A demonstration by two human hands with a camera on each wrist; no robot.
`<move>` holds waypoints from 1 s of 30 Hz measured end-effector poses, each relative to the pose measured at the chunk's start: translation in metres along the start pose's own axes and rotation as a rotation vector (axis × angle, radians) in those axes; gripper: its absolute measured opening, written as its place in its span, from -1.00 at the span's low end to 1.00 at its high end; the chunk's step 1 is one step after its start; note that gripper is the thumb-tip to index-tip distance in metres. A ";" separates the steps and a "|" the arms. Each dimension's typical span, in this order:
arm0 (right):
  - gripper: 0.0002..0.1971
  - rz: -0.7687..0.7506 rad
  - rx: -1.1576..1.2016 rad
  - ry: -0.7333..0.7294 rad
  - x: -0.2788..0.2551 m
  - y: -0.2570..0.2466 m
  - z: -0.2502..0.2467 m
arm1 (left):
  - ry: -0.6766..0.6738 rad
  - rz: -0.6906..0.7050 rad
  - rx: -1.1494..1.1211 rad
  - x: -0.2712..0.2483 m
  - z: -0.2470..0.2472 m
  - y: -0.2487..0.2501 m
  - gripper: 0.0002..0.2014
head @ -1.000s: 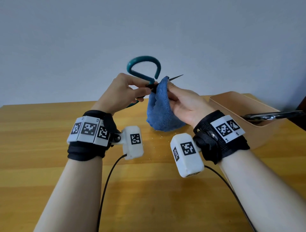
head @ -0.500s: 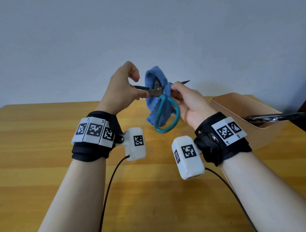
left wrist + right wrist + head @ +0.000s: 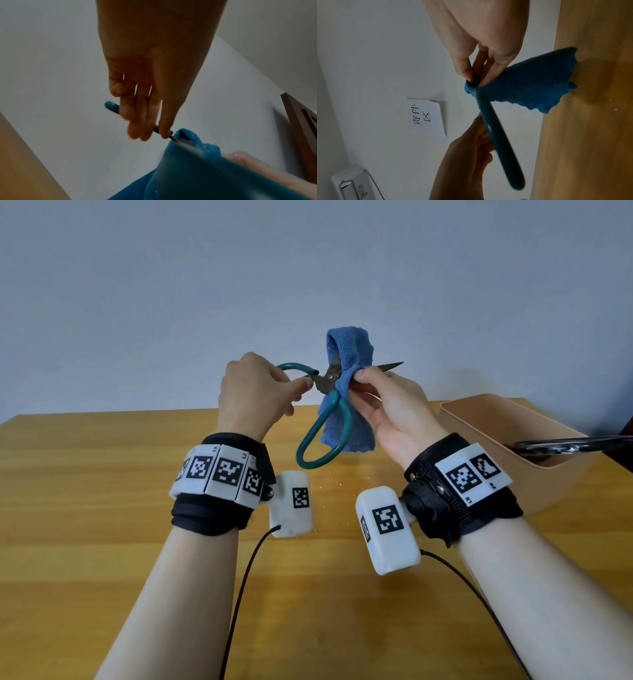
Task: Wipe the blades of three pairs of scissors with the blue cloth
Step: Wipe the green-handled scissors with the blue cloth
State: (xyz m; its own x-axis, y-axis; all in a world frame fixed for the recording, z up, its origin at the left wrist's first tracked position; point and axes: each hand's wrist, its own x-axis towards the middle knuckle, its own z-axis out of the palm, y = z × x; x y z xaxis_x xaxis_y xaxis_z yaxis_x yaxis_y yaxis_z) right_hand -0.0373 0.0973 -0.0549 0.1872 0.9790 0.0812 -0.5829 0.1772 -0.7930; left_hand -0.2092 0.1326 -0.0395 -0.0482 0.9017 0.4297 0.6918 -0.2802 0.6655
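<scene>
At about nine o'clock of the scene's middle, the left hand point(image 3: 255, 393) is raised above the wooden tabletop point(image 3: 85, 508), its fingers and thumb curled round the upper teal handle of the teal-handled scissors point(image 3: 327, 378); the left wrist view shows the fingers point(image 3: 137, 121) wrapped over that handle with its rounded end poking out at ten o'clock of them. A black band with white coded markers circles the left wrist point(image 3: 219, 477), and a white camera block point(image 3: 291, 505) hangs just beside it with a black cable trailing toward six o'clock. The scissors are spread wide: one handle runs toward the left hand, the other loops down toward six o'clock in front of the cloth, and one dark blade tip point(image 3: 394, 366) juts out toward three o'clock. The blue cloth point(image 3: 349, 350) is folded over the blades near the pivot, rising toward twelve o'clock and hanging down behind the lower handle, clear of the tabletop. The right hand point(image 3: 390, 405) is clamped on the cloth, thumb and fingers pinching it against the blade; the right wrist view shows the fingertips point(image 3: 467, 73) squeezing the fabric. The right wrist wears a like band and a second camera block point(image 3: 387, 529). At three o'clock a tan tray point(image 3: 486, 419) sits on the tabletop, with a pair of dark scissors point(image 3: 565, 445) lying across its rim.
</scene>
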 end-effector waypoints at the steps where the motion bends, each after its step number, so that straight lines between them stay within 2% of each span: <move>1: -0.94 -0.004 0.003 -0.002 0.000 0.001 0.000 | -0.033 -0.021 -0.016 -0.001 0.000 0.001 -0.67; 6: -0.90 -0.019 -0.012 -0.043 -0.002 -0.001 0.000 | -0.357 -0.167 -0.375 -0.009 -0.002 0.014 -0.67; 9: -0.90 -0.024 -0.050 -0.093 -0.004 -0.002 0.001 | -0.430 -0.140 -0.466 -0.011 0.002 0.015 -0.62; 14: -0.89 -0.077 -0.157 -0.081 0.000 -0.001 0.001 | -0.371 -0.129 -0.628 -0.013 0.009 0.019 -0.70; 21: -0.67 -0.058 -0.168 -0.071 0.002 0.001 0.002 | -0.293 -0.092 -0.608 -0.012 0.010 0.019 -0.70; 24: -0.93 -0.039 -0.128 -0.081 0.002 -0.003 0.005 | -0.265 -0.087 -0.594 -0.011 0.009 0.019 -0.69; 28: -0.95 -0.053 -0.036 -0.015 0.004 -0.008 0.002 | -0.218 -0.080 -0.583 -0.012 0.007 0.019 -0.72; 30: -0.88 -0.068 -0.005 0.021 0.006 -0.010 0.000 | -0.209 -0.080 -0.571 -0.012 0.005 0.019 -0.74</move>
State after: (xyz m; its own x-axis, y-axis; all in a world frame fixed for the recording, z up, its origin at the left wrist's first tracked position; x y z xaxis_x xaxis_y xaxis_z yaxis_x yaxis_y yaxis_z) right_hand -0.0297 0.1014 -0.0465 0.2431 0.9623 0.1222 -0.5644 0.2428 -0.7890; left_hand -0.1919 0.1179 -0.0350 0.0987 0.9564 0.2749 0.1937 -0.2894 0.9374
